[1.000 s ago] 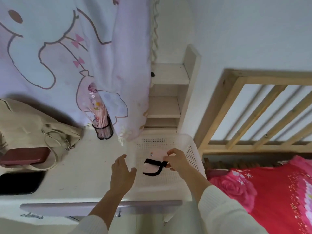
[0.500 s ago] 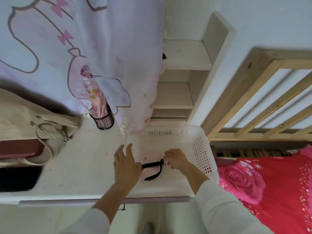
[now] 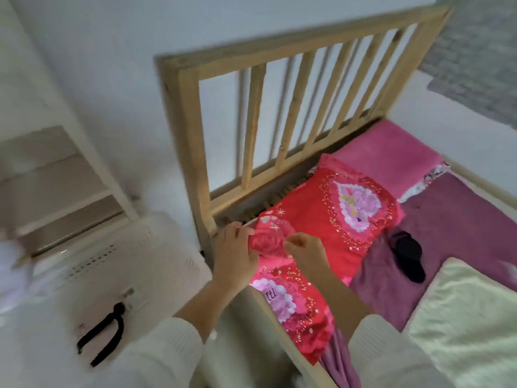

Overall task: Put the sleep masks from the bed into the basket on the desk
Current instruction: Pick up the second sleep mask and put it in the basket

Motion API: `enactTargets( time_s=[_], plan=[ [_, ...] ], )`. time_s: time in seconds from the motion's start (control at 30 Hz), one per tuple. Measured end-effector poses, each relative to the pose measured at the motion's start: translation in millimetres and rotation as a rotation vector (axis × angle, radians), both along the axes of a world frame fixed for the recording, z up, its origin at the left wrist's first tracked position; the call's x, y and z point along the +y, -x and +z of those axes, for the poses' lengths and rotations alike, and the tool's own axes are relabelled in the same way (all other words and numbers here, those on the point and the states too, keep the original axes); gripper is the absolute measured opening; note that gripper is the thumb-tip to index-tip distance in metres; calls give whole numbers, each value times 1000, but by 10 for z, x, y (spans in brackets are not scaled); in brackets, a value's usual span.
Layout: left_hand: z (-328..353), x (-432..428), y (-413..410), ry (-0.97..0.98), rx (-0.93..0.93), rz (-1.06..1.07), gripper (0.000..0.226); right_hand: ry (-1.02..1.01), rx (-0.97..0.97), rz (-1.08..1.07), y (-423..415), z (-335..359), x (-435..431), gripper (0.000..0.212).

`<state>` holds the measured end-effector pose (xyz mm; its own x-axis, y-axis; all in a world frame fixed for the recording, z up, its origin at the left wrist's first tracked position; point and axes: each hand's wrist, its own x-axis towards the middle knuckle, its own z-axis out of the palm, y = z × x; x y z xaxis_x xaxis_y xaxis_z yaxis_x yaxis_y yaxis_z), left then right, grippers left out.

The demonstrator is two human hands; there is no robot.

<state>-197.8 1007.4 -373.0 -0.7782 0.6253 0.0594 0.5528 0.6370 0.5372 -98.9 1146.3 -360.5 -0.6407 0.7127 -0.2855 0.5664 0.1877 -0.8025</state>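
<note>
A pale pink sleep mask (image 3: pixel 102 336) with a black strap lies on the floor of the white perforated basket (image 3: pixel 89 261) at the lower left. A black sleep mask (image 3: pixel 408 256) lies on the purple sheet (image 3: pixel 461 219) of the bed, to the right of both hands. My left hand (image 3: pixel 235 250) rests at the near corner of the red flowered pillow (image 3: pixel 330 217), fingers spread and holding nothing. My right hand (image 3: pixel 305 249) hovers over the same pillow with loosely curled fingers, also holding nothing, well short of the black mask.
A wooden slatted headboard (image 3: pixel 251 121) stands behind the pillow, between basket and bed. A pink pillow (image 3: pixel 386 155) lies by the headboard, and a pale green blanket (image 3: pixel 461 317) covers the near right. White shelves (image 3: pixel 56 177) rise behind the basket.
The pink mask was let go in the basket. Both hands left the basket and moved right to the red pillow, and my view swung from the desk to the bed.
</note>
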Motion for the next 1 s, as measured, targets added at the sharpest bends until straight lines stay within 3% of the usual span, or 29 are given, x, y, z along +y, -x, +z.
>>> enactTargets(
  time_s=[0.2, 0.3, 0.4, 0.53, 0.6, 0.77, 0.93, 1.0],
  plan=[
    [-331, 1632, -937, 109, -166, -309, 42, 62, -140, -285, -1434, -427, 1291, 6],
    [-583, 2231, -1334, 285, -229, -387, 43, 77, -264, -345, -2018, -616, 1874, 27],
    [-810, 2657, -1555, 381, -270, -426, 41, 137, -339, -422, -2411, -771, 2374, 28],
    [-1064, 3209, -1671, 455, -282, -486, 41, 219, -400, -476, -2654, -1036, 2931, 27],
    [-1204, 3558, -1685, 465, -294, -528, 41, 280, -405, -507, -2672, -1193, 3183, 11],
    [-1641, 4407, -1802, 536, -372, -617, 44, 388, -413, -527, -2703, -1618, 3728, 40],
    [-2242, 5037, -2007, 611, -487, -654, 47, 353, -483, -552, -2827, -2171, 4205, 50],
    [-2485, 5228, -2091, 645, -571, -609, 44, 258, -566, -456, -2878, -2415, 4310, 59]
  ],
)
